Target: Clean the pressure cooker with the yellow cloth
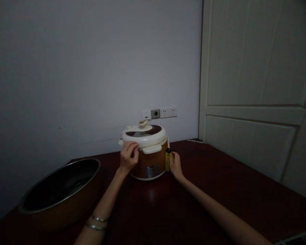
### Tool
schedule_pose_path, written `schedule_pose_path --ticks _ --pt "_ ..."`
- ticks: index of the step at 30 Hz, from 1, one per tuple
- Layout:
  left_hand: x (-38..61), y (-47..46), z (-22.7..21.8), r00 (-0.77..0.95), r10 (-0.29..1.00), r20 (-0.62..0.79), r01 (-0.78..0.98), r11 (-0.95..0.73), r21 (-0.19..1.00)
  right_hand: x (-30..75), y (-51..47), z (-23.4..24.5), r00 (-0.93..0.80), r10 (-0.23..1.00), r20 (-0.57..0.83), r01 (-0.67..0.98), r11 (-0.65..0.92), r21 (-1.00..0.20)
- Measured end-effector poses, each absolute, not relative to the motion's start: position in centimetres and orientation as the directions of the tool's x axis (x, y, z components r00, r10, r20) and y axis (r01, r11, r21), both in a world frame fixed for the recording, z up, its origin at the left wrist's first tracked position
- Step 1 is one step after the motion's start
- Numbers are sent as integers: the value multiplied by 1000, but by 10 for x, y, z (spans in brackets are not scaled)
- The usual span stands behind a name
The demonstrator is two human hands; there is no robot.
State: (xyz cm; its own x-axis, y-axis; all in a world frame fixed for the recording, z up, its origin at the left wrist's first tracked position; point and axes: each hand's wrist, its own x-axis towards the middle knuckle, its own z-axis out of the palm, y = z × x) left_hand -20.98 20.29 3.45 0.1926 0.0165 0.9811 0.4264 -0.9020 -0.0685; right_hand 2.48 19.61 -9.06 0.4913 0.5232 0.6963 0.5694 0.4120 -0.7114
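Observation:
A pressure cooker [142,163] with a white lid and brown body stands upright on the dark red table. My left hand [129,156] is at its front left, just under the lid's rim, with thumb and fingers curled together in a pinch. Whether anything small is between those fingertips I cannot make out. On the cooker's right side, my right hand [176,166] is closed round a small yellow bottle-like object with a black top [167,161]. That object stands upright against or very near the cooker's wall; my fingers hide part of it.
A large dark pan [93,178] with a shiny rim sits on the table [153,214] at left. Behind the cooker, wall sockets [168,112] and a switch plate [155,114] are set in the pale wall. A white panelled door [252,85] borders the table's right side.

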Motion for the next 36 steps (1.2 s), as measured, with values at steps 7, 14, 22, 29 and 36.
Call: schedule_pose_path --ticks 7,14,22,29,36 --pt "-186 198 18 360 -114 926 416 -869 -269 -4 176 -49 403 419 814 577 574 -581" --pt "-182 196 17 336 -120 934 432 -862 -266 12 194 -54 484 506 714 524 486 -699" --pt "-180 195 10 289 -65 955 403 -897 -182 -1 179 -76 514 569 642 486 424 -764" --pt "-182 192 12 295 -65 953 372 -911 -178 -5 183 -38 477 472 741 541 507 -671" --pt "-183 191 15 291 -77 953 346 -921 -180 13 195 -81 595 574 563 442 352 -825"
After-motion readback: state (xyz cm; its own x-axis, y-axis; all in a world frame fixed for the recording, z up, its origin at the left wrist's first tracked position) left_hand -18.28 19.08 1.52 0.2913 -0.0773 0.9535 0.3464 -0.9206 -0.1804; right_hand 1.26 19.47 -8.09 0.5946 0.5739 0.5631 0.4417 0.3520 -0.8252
